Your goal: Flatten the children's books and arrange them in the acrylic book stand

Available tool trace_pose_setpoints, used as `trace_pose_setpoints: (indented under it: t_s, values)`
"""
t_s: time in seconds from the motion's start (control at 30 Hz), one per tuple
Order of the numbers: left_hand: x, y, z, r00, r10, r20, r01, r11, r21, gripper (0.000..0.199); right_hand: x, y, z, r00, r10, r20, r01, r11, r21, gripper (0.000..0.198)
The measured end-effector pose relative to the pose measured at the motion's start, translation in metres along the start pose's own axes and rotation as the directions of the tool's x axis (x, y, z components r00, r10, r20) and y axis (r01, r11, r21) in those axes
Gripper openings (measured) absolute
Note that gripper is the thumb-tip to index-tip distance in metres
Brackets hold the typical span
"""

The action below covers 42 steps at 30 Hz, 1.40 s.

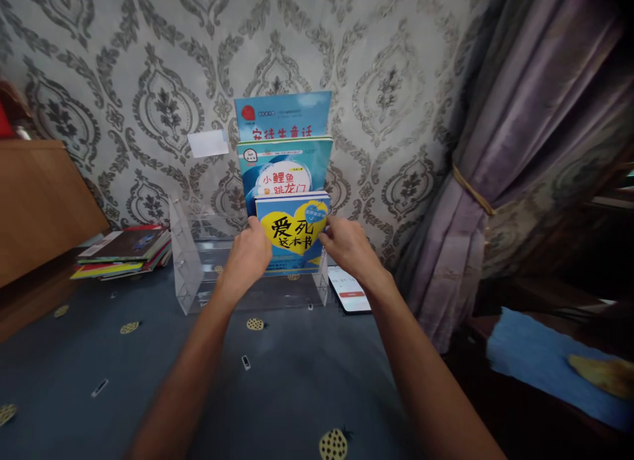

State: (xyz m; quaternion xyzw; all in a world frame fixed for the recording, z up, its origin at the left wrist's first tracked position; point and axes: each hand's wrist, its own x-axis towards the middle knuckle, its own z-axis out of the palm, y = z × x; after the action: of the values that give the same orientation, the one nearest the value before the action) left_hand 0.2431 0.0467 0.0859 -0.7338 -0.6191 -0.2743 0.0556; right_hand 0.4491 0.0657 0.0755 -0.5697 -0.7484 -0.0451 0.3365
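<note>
Both my hands grip a small blue book (292, 256) with a yellow heart on its cover. My left hand (247, 252) is closed on its left edge, and my right hand (349, 245) pinches the right edge. The book stands upright at the front tier of a clear acrylic stepped rack (185, 262). Behind it, on higher tiers, rise a teal book (287, 159) with a round white title patch and a taller light-blue book (282, 113) with red lettering. Their lower parts are hidden. Whether the small book rests on the tier I cannot tell.
A phone (351, 291) with a lit screen lies right of the rack. Several stacked books (123, 248) lie at the left beside a wooden box-like piece (44, 209). A white card (208, 143) shows above the rack's left side. A tied purple curtain (465, 182) hangs at right.
</note>
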Motion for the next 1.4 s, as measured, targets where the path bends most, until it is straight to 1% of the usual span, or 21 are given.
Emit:
trace_pose_setpoints:
  t_s: [0.1,0.23,0.4,0.53,0.63,0.87,1.03,1.1,1.13,1.17,1.2,1.23,1.27,1.3,1.33,1.37,1.4]
  values:
    - [0.000,0.002,-0.003,0.998,-0.037,0.050,0.036,0.999,0.013,0.025,-0.001,-0.012,-0.005,0.994,0.109,0.024,-0.105,0.984,-0.142,0.023]
    - [0.000,0.005,-0.006,0.996,-0.053,0.076,0.052,0.999,0.013,0.025,-0.001,-0.024,-0.008,0.986,0.161,0.035,-0.151,0.969,-0.198,0.024]
    - [0.001,-0.001,-0.005,0.997,-0.019,0.069,0.020,1.000,-0.012,0.021,-0.001,-0.021,-0.012,0.986,0.148,0.073,-0.137,0.980,-0.145,0.027]
    - [0.005,-0.014,-0.004,0.997,0.059,0.052,-0.056,0.997,-0.058,0.016,-0.002,-0.014,-0.016,0.994,0.077,0.083,-0.076,0.997,-0.023,0.030]
    - [0.006,-0.020,-0.003,0.996,0.086,0.021,-0.083,0.991,-0.103,0.013,-0.002,-0.009,-0.019,0.994,0.061,0.086,-0.064,0.997,0.032,0.030]
    - [0.002,-0.014,-0.014,0.996,0.058,0.066,-0.053,0.996,-0.071,0.019,-0.001,-0.006,-0.023,0.996,0.048,0.070,-0.050,0.999,0.022,0.031]
    - [0.000,-0.015,-0.021,0.996,0.044,0.078,-0.042,0.999,-0.026,0.020,-0.003,-0.010,-0.029,0.995,0.077,0.065,-0.076,0.997,-0.010,0.035]
    - [-0.003,-0.017,-0.027,0.997,0.033,0.063,-0.035,0.999,0.023,0.020,-0.006,-0.013,-0.035,0.996,0.081,0.032,-0.080,0.996,-0.040,0.036]
    - [-0.006,-0.017,-0.033,0.998,0.032,0.050,-0.035,0.998,0.047,0.020,-0.007,-0.016,-0.038,0.997,0.076,-0.003,-0.076,0.996,-0.045,0.035]
    - [-0.010,-0.017,-0.039,0.998,0.049,0.040,-0.051,0.997,0.059,0.020,-0.009,-0.018,-0.041,0.997,0.069,-0.043,-0.071,0.997,-0.041,0.033]
    - [-0.016,-0.016,-0.047,0.995,0.089,0.037,-0.091,0.995,0.052,0.020,-0.012,-0.021,-0.045,0.995,0.063,-0.083,-0.065,0.997,-0.029,0.031]
    - [-0.022,-0.013,-0.057,0.988,0.151,0.042,-0.152,0.988,0.020,0.020,-0.014,-0.024,-0.049,0.991,0.061,-0.117,-0.062,0.998,-0.009,0.028]
    - [-0.030,-0.009,-0.066,0.965,0.251,0.076,-0.249,0.968,-0.036,0.020,-0.016,-0.027,-0.053,0.988,0.063,-0.144,-0.061,0.998,0.024,0.026]
    - [-0.040,-0.004,-0.076,0.922,0.364,0.128,-0.354,0.930,-0.096,0.021,-0.019,-0.031,-0.056,0.985,0.070,-0.159,-0.059,0.996,0.072,0.024]
    - [-0.051,0.002,-0.084,0.858,0.480,0.185,-0.455,0.876,-0.160,0.021,-0.021,-0.034,-0.060,0.982,0.078,-0.172,-0.055,0.989,0.139,0.022]
    - [-0.062,0.009,-0.092,0.775,0.588,0.233,-0.545,0.808,-0.225,0.022,-0.024,-0.038,-0.063,0.979,0.085,-0.186,-0.043,0.975,0.219,0.020]
    - [-0.074,0.016,-0.098,0.681,0.683,0.265,-0.622,0.730,-0.283,0.023,-0.027,-0.042,-0.065,0.974,0.090,-0.206,-0.024,0.953,0.302,0.018]
